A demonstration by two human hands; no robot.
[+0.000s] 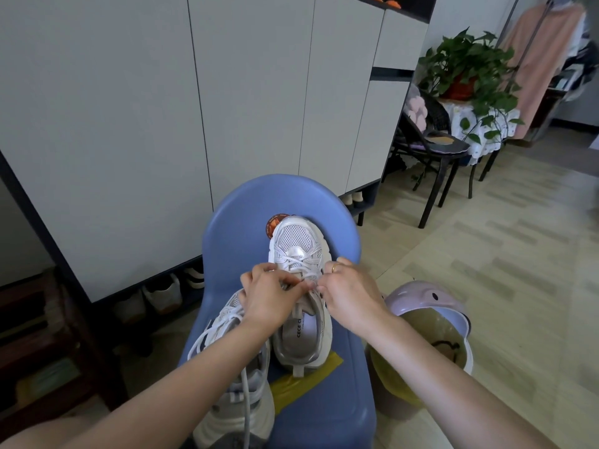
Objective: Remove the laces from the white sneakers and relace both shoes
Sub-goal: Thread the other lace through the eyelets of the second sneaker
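On the blue chair (291, 202) our left hand (269, 299) and right hand (350, 293) pinch the lace (296, 262) over the far sneaker's (298, 238) tongue; soft, limp cord, best held near its tips.

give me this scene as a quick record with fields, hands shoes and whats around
surface: blue chair, both sneakers resting on its seat
far sneaker: upright, toe pointing away, laces still threaded over the tongue
near sneaker: lower left, partly under the left forearm, loose lace hanging down
left hand: pinching lace at the far sneaker's upper eyelets
right hand: pinching lace on the opposite side, ring on one finger
beside chair: pink helmet on the floor to the right
background: white cabinet doors, potted plant
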